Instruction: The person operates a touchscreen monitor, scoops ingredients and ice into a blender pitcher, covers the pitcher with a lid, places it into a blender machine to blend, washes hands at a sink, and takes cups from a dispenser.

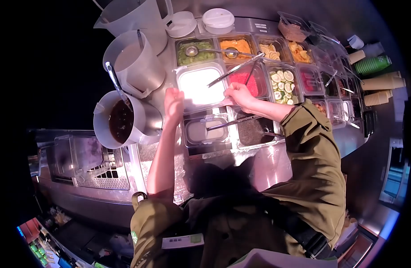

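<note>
A container with bright white contents or a white lid [201, 85] sits among the inset food tubs; glare hides its detail. My left hand [174, 103] is closed at its left edge, and my right hand [239, 95] pinches its right edge. Just right of it is a tub of red pieces [254, 81], with tongs [236, 70] lying slanted above. Sliced limes [283, 85] fill the tub further right. Below the white container are a tub of pale contents [207, 130] and a tub of dark grains [254, 131], each with a utensil handle across it.
Left of the tubs stand a pitcher of dark liquid [121, 121], a cloudy pitcher [133, 62] and a larger jug [134, 22]. Tubs of green [201, 56] and orange food [241, 45] hold ladles. Green cups [372, 65] and paper cups [384, 83] are stacked at right.
</note>
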Demonstrator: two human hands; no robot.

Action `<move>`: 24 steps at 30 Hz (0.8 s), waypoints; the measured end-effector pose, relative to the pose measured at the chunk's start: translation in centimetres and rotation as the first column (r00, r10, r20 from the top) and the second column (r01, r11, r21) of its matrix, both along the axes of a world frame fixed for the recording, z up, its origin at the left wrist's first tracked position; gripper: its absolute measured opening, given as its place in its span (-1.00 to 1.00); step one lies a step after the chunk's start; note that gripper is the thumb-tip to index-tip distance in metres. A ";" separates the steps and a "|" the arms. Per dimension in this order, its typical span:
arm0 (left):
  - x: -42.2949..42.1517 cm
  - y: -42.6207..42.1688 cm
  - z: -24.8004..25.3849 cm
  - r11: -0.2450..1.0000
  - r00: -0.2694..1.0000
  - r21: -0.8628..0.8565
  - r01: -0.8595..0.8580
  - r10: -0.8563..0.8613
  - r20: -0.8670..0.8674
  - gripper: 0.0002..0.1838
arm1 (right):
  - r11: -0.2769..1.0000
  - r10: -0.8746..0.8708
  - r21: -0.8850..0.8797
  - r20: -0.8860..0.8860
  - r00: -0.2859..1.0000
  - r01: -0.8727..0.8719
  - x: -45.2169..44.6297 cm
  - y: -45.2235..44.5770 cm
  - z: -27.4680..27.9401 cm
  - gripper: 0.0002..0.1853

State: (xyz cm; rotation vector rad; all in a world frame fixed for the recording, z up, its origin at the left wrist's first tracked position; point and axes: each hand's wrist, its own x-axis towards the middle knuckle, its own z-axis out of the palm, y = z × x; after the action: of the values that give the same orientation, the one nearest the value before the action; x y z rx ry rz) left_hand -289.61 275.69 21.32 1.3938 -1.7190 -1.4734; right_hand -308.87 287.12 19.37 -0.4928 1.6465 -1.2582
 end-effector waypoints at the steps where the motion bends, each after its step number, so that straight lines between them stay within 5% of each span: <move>1: 0.0 -0.5 -1.6 0.997 1.000 -0.077 -0.016 0.015 -0.015 -0.80 | 1.000 -0.004 -0.007 0.032 0.999 0.005 0.0 0.0 -0.7 -0.85; 5: 0.1 -1.2 -4.4 0.998 1.000 -0.060 0.013 -0.013 0.005 -0.82 | 0.983 0.181 0.024 -0.128 0.975 -0.179 -0.8 0.4 -2.0 -0.80; 8: -0.3 -1.1 -5.2 0.994 0.999 -0.113 0.000 0.004 0.035 -0.83 | 0.876 0.459 0.232 -0.137 0.878 -0.422 -1.7 0.5 -1.4 -0.74; 15: -0.7 -0.7 -6.2 0.966 0.986 -0.260 0.011 0.033 0.164 -0.82 | 0.809 0.582 0.415 -0.463 0.669 -0.416 -2.0 -0.1 -2.2 -0.66; 22: -0.9 -1.1 -5.7 0.930 0.854 -0.331 0.159 0.039 0.518 -0.80 | 0.786 0.617 0.512 -0.615 0.492 -0.346 -1.7 -1.4 -1.8 -0.65; 24: -1.1 -0.8 -5.5 0.935 0.815 -0.311 0.171 0.044 0.578 -0.78 | 0.713 0.697 0.574 -0.522 0.491 -0.402 -1.6 -2.0 -1.1 -0.66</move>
State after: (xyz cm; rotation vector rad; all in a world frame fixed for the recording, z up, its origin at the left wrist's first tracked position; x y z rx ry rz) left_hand -290.71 274.93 15.78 1.6953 -2.2759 -0.7259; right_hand -310.51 285.08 18.23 -1.2833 2.0374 -0.1788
